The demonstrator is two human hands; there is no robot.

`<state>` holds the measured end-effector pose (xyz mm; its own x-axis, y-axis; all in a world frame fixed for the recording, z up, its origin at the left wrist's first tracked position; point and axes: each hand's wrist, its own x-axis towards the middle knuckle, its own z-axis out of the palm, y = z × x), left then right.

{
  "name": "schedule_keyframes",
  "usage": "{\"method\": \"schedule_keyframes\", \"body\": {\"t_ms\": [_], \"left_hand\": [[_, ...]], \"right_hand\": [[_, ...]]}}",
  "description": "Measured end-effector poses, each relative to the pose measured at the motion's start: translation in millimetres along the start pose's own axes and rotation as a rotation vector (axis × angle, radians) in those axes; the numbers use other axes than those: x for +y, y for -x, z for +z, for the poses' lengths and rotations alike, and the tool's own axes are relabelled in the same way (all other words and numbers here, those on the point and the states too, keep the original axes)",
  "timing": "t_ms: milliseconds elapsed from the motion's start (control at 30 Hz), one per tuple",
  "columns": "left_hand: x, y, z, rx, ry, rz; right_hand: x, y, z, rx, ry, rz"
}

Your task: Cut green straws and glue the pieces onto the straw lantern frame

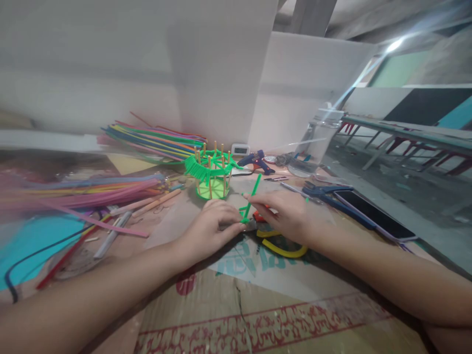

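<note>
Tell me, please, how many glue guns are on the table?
1: a blue glue gun lies behind the green stick basket, beyond both hands. Another could be hidden under the heaps of coloured straws.

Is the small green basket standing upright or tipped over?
Upright: the green basket sits on its flat base, its wooden sticks pointing up.

Cardboard-covered table (258, 314): pipe cleaners (92, 191), glue gun (256, 161), phone (372, 214), green basket (212, 174).

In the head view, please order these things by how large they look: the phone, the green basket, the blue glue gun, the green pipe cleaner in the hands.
1. Phone
2. Green basket
3. Blue glue gun, farther away, so unsure
4. Green pipe cleaner
</note>
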<state>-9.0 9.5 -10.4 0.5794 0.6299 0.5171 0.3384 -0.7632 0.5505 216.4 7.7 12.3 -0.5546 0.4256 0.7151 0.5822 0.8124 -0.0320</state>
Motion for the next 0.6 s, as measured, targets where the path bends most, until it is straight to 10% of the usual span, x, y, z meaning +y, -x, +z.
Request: {"method": "schedule_keyframes", "body": {"t_ms": [233, 600], "left_hand": [[-2, 0, -3.3, 0.093, 0.014, -0.042], [0, 0, -1.2, 0.066, 0.023, -0.063]], "right_hand": [[-13, -13, 13, -0.166, -0.815, 0.718], [-13, -9, 22, -0.241, -0.948, 0.876]]}}
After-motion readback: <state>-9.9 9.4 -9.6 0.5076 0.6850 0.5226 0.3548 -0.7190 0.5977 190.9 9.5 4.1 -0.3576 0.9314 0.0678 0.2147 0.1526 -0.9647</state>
